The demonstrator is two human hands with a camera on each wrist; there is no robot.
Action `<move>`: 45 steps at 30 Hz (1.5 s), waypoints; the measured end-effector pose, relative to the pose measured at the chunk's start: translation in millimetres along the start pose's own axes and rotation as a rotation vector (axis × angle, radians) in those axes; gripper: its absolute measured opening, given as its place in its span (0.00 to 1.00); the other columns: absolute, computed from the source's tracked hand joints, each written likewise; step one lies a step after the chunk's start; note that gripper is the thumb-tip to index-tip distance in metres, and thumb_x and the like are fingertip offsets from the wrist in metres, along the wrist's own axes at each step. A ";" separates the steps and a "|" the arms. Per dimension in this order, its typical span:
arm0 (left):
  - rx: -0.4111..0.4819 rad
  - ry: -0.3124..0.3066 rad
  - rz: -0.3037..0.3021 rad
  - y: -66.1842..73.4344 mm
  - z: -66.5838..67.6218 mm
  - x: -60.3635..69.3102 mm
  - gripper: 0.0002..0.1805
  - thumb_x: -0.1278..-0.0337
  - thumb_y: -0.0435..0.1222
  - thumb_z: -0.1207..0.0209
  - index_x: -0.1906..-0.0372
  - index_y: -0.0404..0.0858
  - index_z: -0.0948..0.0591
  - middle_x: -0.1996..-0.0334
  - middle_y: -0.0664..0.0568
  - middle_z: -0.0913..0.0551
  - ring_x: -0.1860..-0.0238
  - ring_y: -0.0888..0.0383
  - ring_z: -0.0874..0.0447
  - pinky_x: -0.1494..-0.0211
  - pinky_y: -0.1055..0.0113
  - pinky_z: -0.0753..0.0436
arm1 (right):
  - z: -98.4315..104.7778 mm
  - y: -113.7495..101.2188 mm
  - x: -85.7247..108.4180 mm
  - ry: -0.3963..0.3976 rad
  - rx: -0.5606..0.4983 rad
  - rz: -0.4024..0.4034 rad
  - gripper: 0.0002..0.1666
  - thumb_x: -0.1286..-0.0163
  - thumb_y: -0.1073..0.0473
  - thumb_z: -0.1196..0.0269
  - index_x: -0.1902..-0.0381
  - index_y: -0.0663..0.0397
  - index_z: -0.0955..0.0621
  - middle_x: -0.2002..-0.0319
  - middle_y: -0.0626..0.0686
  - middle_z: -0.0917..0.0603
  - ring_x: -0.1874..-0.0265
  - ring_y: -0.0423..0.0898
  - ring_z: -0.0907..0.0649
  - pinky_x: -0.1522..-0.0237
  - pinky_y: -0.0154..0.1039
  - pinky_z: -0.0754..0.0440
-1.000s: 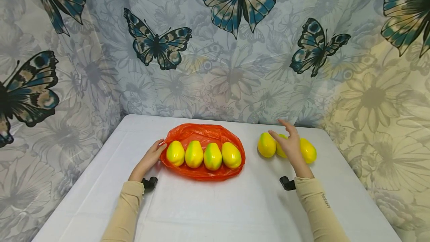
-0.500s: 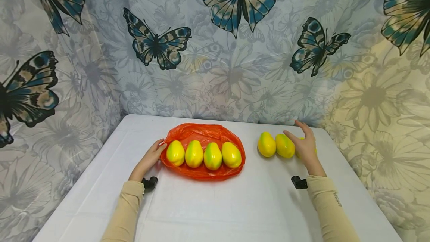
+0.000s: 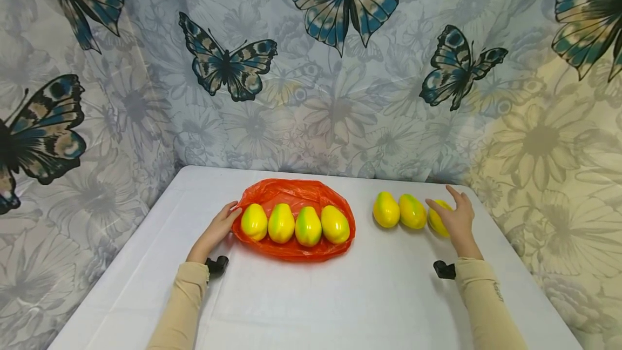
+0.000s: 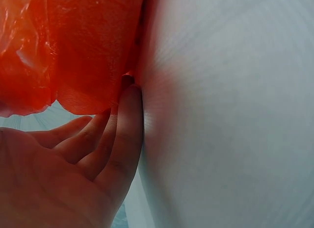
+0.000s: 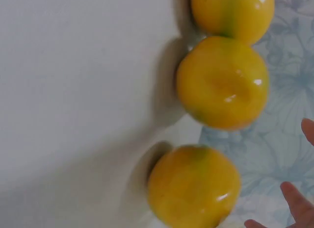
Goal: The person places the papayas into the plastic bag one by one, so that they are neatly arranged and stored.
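Note:
An orange-red plastic bag lies spread on the table, bearing a row of several glossy yellow, mango-like fruits with green streaks. My left hand rests against the bag's left edge; in the left wrist view its fingers reach straight along the plastic, tips partly hidden. To the right stand three more such fruits. My right hand, fingers spread, is by the rightmost fruit and partly covers it in the head view. The right wrist view shows a gap between those fingers and the nearest fruit.
The other two loose fruits, one on the left and one in the middle, stand close together. A white cloth covers the table. Behind it hangs a butterfly-patterned curtain. A black wrist camera sits at each wrist.
My right hand has moved rightward past the loose fruits to the rightmost one, uncovering the middle fruit. My left hand, the bag and its fruits have stayed put.

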State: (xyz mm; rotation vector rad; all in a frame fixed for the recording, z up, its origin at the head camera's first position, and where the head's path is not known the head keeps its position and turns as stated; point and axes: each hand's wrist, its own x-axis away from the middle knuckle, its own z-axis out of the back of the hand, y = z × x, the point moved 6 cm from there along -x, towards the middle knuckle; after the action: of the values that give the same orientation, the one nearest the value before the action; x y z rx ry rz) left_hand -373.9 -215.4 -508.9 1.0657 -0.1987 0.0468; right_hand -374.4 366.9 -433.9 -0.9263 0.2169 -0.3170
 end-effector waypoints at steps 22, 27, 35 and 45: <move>-0.014 0.008 -0.014 0.9 -0.9 -1.3 0.36 0.25 0.53 0.60 0.24 0.36 0.49 0.28 0.33 0.40 0.41 0.43 0.28 0.37 0.50 0.27 | -8.8 40.5 -2.6 -0.090 -0.033 -0.075 0.47 0.29 0.50 0.42 0.22 0.55 0.53 0.23 0.69 0.59 0.24 0.68 0.56 0.25 0.62 0.56; -0.020 0.011 -0.025 0.6 -0.5 -1.7 0.36 0.24 0.52 0.60 0.24 0.35 0.49 0.28 0.33 0.39 0.43 0.43 0.26 0.42 0.55 0.25 | -10.9 42.1 -3.0 -0.092 -0.044 -0.049 0.47 0.29 0.53 0.42 0.22 0.56 0.53 0.23 0.67 0.56 0.24 0.67 0.54 0.25 0.61 0.54; -0.015 0.011 -0.018 -0.8 0.7 -3.0 0.36 0.24 0.53 0.61 0.24 0.36 0.50 0.27 0.33 0.41 0.39 0.42 0.28 0.38 0.51 0.26 | -13.1 44.5 -5.2 -0.099 -0.042 -0.045 0.47 0.29 0.55 0.42 0.22 0.56 0.54 0.23 0.66 0.55 0.24 0.67 0.51 0.26 0.62 0.51; -0.011 0.008 -0.014 0.5 0.2 -1.0 0.36 0.24 0.52 0.60 0.24 0.35 0.50 0.28 0.32 0.40 0.39 0.42 0.28 0.39 0.52 0.26 | -13.4 45.8 -4.6 -0.099 -0.061 -0.053 0.49 0.30 0.56 0.42 0.22 0.55 0.56 0.23 0.67 0.57 0.25 0.68 0.52 0.26 0.63 0.51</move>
State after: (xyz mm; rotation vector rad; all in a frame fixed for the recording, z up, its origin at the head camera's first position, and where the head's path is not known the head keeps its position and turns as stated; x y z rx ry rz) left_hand -375.0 -215.3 -508.5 1.0555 -0.1835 0.0373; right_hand -375.0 384.2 -478.7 -1.0067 0.1115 -0.3141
